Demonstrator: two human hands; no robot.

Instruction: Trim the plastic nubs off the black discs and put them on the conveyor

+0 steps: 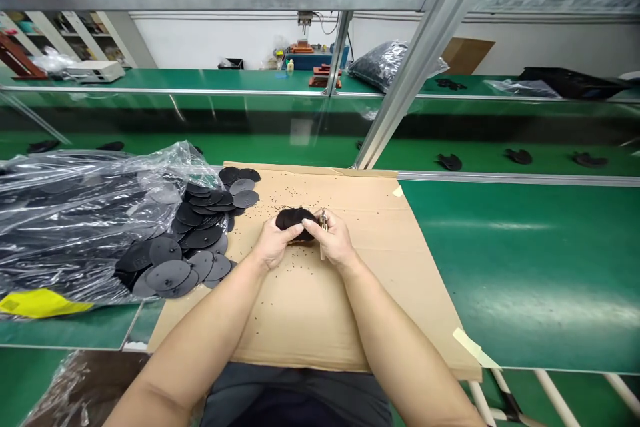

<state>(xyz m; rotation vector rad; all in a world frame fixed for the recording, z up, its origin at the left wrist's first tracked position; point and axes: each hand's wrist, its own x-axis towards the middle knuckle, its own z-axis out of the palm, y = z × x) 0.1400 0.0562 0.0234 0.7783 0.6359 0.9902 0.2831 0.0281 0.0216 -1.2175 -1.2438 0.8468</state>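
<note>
The fingers of the left hand [271, 241] and right hand [336, 239] are clamped on a small stack of black discs [296, 219] above a cardboard sheet [390, 280]; the right also holds a metal tool [323, 219]. Dark specks [273, 200] dot the cardboard. Leftward, loose discs [203, 237] lie heaped beside a clear plastic bag [85, 213] on the green desk [525, 233].

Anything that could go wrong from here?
1. Specks: small dark bits litter the cardboard around the hands, so some might stick to the held black discs.
2. Grip: the right hand has a metal tool beside those discs, which the left hand also holds; it could scratch them.
3. Spill: loose discs fan out from the plastic bag; a forearm bump might scatter them.
</note>
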